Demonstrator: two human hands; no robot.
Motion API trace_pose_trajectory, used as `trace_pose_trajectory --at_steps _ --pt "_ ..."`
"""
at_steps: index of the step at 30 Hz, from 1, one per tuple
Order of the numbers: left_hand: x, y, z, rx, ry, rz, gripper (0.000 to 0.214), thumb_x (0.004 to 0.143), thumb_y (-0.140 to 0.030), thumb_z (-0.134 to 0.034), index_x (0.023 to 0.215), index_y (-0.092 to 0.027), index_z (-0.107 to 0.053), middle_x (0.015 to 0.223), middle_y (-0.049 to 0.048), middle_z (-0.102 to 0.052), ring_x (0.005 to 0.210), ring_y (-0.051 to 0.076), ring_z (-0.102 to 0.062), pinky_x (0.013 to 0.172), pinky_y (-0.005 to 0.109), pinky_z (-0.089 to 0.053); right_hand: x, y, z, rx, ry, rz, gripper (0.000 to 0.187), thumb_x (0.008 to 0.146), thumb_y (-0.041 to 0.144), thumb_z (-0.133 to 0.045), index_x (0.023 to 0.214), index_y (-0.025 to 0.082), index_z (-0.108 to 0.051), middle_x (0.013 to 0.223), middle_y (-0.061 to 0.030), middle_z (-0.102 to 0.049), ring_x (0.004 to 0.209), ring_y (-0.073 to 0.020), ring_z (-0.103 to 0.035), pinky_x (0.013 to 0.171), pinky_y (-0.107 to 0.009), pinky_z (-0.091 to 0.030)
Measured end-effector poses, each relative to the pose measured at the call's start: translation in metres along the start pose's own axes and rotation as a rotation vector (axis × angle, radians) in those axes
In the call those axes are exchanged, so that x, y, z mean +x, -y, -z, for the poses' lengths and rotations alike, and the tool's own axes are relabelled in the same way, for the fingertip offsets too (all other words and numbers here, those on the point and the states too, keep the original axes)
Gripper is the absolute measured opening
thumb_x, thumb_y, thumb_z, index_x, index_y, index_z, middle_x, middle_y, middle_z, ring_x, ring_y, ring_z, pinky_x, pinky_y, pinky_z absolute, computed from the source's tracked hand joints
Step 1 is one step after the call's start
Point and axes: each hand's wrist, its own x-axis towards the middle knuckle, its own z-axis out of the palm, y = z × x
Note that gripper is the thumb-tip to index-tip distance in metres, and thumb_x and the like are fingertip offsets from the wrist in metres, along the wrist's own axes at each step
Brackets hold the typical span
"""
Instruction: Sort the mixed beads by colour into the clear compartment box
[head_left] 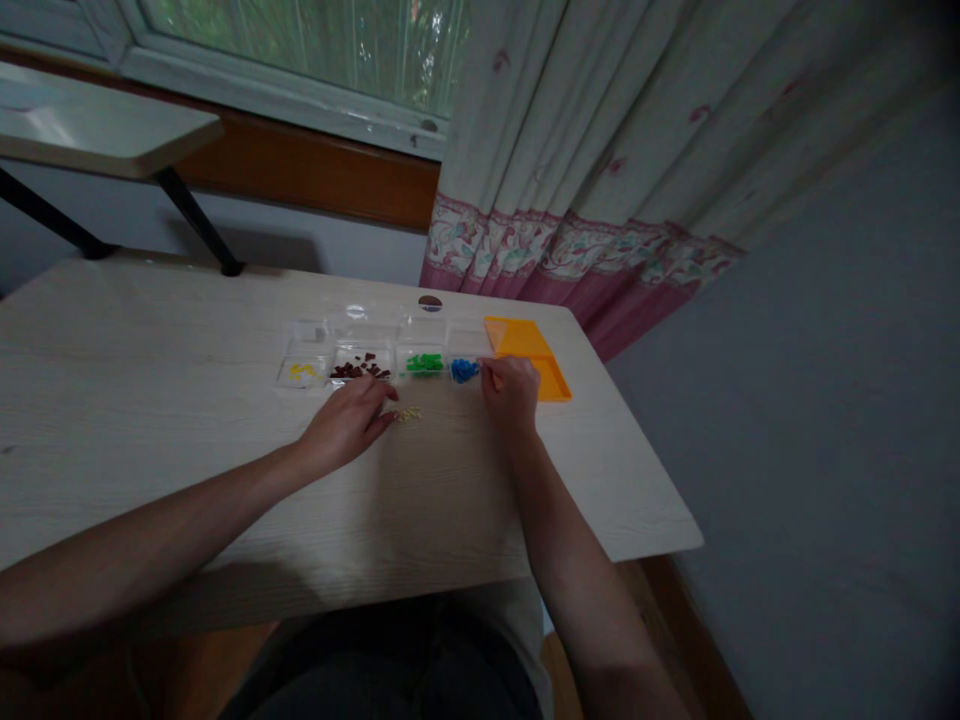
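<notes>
My left hand point(352, 418) rests at the table with thumb and fingers apart, beside a small scatter of pale beige pieces point(409, 413). My right hand point(511, 390) is closed in a pinch at the right edge of the box of blue pieces point(464, 370); what it holds, if anything, is too small to make out. Left of the blue ones lie green pieces point(424, 364) in a clear box. Dark brown pieces point(360, 368) fill another clear box just beyond my left hand. Farthest left, a clear box holds a few yellow pieces point(303, 371).
An open orange case point(551, 378) lies behind and right of my right hand. A round dark disc point(430, 303) is set near the back edge of the wooden table point(247, 540). A raised shelf point(112, 130) on black legs stands at back left; a curtain point(570, 240) hangs behind.
</notes>
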Motion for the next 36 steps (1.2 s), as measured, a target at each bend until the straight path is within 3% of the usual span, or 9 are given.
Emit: trace_pose_trajectory --at_steps 12,26,36 --pt "0.000 0.001 -0.001 0.018 0.011 0.000 0.018 0.093 -0.030 -0.051 0.101 -0.018 -0.061 0.097 0.0081 -0.054 0.093 0.023 -0.055 0.083 0.037 -0.046 -0.010 0.026 -0.008 0.120 0.027 0.202 0.020 0.094 0.028 -0.055 0.095 0.023 -0.074 0.088 -0.0045 -0.071 0.090 -0.0191 -0.057 0.087 -0.034 -0.036" --pt "0.005 0.004 0.002 -0.004 0.019 0.052 0.023 0.096 -0.034 -0.045 0.087 -0.017 -0.057 0.090 0.0071 -0.054 0.084 0.021 -0.055 0.076 0.034 -0.045 -0.013 0.039 -0.005 0.143 0.098 0.305 0.020 0.094 0.027 -0.056 0.096 0.023 -0.075 0.085 -0.0040 -0.071 0.087 -0.0191 -0.056 0.082 -0.034 -0.036" --pt "0.004 0.005 0.009 -0.273 -0.076 0.066 0.026 0.098 -0.036 -0.041 0.084 -0.018 -0.053 0.079 0.0021 -0.052 0.073 0.015 -0.050 0.066 0.028 -0.039 -0.018 0.055 0.000 0.221 0.110 0.457 0.019 0.095 0.028 -0.055 0.099 0.023 -0.074 0.085 -0.0035 -0.071 0.088 -0.0182 -0.057 0.085 -0.034 -0.037"
